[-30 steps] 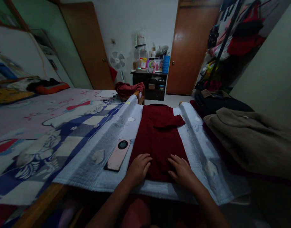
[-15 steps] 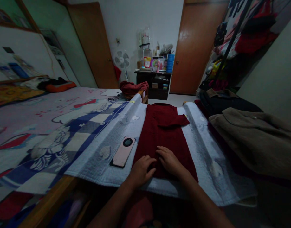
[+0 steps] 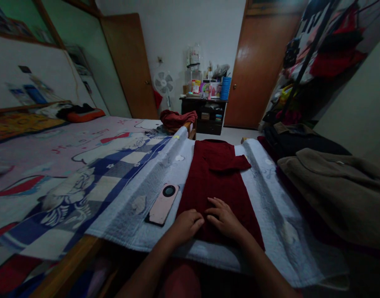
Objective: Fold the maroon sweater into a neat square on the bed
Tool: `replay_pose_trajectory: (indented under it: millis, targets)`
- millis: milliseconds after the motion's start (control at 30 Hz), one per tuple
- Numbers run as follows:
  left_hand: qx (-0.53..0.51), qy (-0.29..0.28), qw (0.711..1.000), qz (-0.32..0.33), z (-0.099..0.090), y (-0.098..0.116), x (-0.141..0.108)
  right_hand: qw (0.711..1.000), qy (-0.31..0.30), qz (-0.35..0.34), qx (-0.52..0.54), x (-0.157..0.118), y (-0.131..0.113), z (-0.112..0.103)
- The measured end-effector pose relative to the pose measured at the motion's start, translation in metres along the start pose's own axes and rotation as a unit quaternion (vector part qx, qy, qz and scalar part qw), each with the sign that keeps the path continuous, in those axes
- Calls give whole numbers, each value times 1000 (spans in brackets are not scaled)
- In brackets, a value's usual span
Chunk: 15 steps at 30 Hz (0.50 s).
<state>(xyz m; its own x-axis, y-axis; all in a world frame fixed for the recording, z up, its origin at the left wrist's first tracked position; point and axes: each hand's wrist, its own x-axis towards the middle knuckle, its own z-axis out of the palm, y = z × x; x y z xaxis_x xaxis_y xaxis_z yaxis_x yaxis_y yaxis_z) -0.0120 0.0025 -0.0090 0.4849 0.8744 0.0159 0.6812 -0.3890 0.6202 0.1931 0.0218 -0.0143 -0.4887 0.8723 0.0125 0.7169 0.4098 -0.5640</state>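
A dark red long-sleeved top lies flat, its sides folded in and one sleeve laid across, with the collar end away from me. My left hand rests on its near left part, fingers bent and the thumb a little apart from them. On the near middle lies my right hand, palm down with fingers spread. Neither hand lifts any cloth. Beneath the top is a pale blue quilted cloth. Left of the top, a pink phone lies with its round black camera ring facing up.
Folded clothes, a brown jacket among them, are stacked at the right. On the left is a bed with a patterned sheet. A reddish cloth is bunched by a wooden post. Farther back stand a fan and a dark cabinet.
Both hands have shifted slightly toward me over the top, and the left fingers have drawn nearer the thumb. The view has tilted a little; the top stays laid out.
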Motion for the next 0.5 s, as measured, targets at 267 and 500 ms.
replay_pose_trajectory:
  millis: [267,500]
  targets:
    - [191,125,974,1,-20,-20,74,998,-53,0,18,3,1,-10]
    - [264,134,954,-46,13,-60,110,991,-106,-38,78,32,4,-48]
